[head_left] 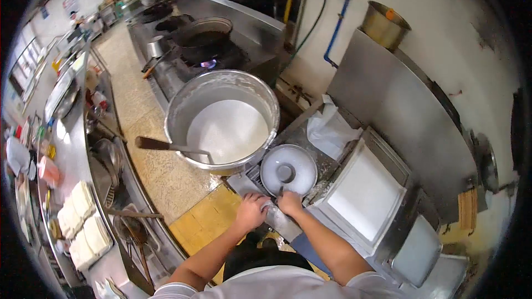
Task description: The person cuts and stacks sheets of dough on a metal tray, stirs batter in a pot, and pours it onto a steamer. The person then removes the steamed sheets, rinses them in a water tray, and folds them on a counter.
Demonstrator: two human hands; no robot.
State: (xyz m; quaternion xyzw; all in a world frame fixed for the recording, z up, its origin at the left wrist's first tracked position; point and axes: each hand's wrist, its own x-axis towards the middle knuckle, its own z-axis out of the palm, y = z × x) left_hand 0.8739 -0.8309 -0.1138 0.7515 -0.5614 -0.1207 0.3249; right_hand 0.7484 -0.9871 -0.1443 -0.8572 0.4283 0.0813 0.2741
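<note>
My right hand [289, 203] is closed around a short dark handle [281, 191] at the near rim of a round metal pan [266, 183]. White contents fill the pan around a grey round piece [285, 173] in its middle. Just to the left, my left hand [252, 210] has its fingers curled at the counter's edge. Something thin and whitish shows by its fingertips; I cannot make out what it is. Beyond both hands stands a large metal pot [176, 112] of white liquid, with a wooden-handled tool [155, 143] resting across its rim.
A white-topped tray [363, 196] lies right of the pan, below a crumpled white cloth or bag [331, 127]. Farther off, a wok [202, 36] sits near a blue flame. White blocks [83, 224] lie on the left counter. A yellow floor patch [208, 216] lies between counters.
</note>
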